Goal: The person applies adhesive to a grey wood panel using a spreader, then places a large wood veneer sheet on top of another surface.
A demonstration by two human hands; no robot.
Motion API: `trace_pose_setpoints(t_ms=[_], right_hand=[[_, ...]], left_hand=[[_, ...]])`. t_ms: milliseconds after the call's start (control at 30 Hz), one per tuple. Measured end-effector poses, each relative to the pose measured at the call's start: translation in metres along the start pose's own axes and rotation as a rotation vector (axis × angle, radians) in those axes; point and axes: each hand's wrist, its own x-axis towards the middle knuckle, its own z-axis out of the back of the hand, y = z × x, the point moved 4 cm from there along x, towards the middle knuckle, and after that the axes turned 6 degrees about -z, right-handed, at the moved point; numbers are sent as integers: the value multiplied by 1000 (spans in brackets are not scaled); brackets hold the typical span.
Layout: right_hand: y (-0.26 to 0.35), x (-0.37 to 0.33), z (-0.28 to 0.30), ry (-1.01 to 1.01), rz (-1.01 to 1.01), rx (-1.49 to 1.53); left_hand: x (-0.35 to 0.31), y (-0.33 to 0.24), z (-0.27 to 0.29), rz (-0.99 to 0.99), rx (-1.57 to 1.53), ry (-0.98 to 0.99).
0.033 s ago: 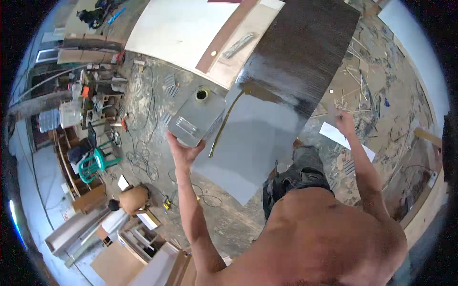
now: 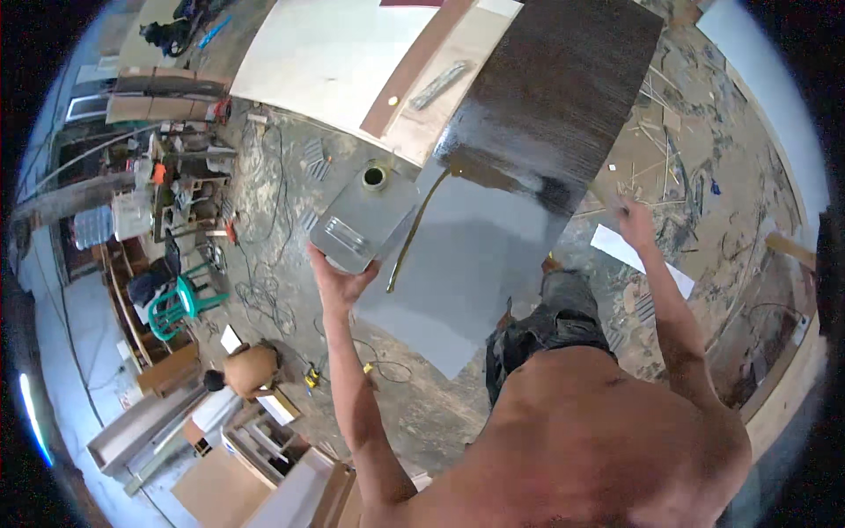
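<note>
Here's your left hand [image 2: 343,280], thumb and fingers clamped round the near end of the metal can [image 2: 365,216], and the can sits in that grip right by the left edge of the panel [image 2: 475,273], its open round mouth [image 2: 374,177] showing at the far end. Across the grey part of the panel a thin brown trail [image 2: 407,240] runs from near that left edge up to a brown puddle [image 2: 480,173], which lies along the border with the dark brown far section [image 2: 563,97]. Over beyond the panel's right edge comes your right hand [image 2: 635,227], fingers curled in; whether it pinches anything, you can't tell from here. Up past the far left edge, pale boards [image 2: 343,53] lie alongside, with a grey strip [image 2: 440,85] on top. A white sheet [image 2: 642,261] lies on the floor [image 2: 440,400] near your right hand, and well off to your left a person [image 2: 251,370] bends low near a green chair [image 2: 187,301]
</note>
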Motion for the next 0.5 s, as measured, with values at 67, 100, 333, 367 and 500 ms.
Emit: trace_pose_setpoints(t_ms=[67,100,333,367,500], right_hand=[[65,8,15,12,232,426],[114,11,25,-2,418,460],[319,24,18,40,671,627],[323,35,-4,109,579,621],[277,42,-95,891,186,931]], left_hand=[[19,-37,-4,-74,202,62],[25,-51,-3,-101,274,89],[22,-85,10,-40,283,193],[20,-88,15,-45,318,203],[9,-95,21,11,345,240]])
